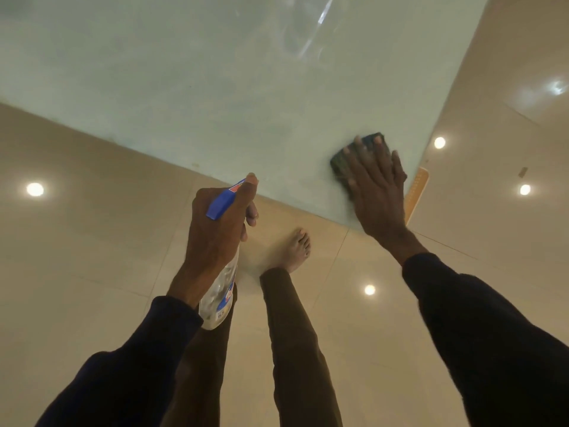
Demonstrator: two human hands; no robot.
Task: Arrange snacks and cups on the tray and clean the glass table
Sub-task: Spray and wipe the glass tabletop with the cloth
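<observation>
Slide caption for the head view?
Right hand presses a dark pad onto the glass table; left hand grips a spray bottle beside its edge.

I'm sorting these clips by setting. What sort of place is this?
Likely an indoor living space, perhaps a home: a glass table, glossy beige floor tiles showing round light reflections, and a bare foot on the floor.

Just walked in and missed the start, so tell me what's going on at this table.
A person is cleaning the glass table. The right hand lies flat on a dark cleaning pad, pressing it onto the glass close to the table's near edge. The left hand grips a spray bottle with a blue head, held just off the edge above the tiled floor.
</observation>
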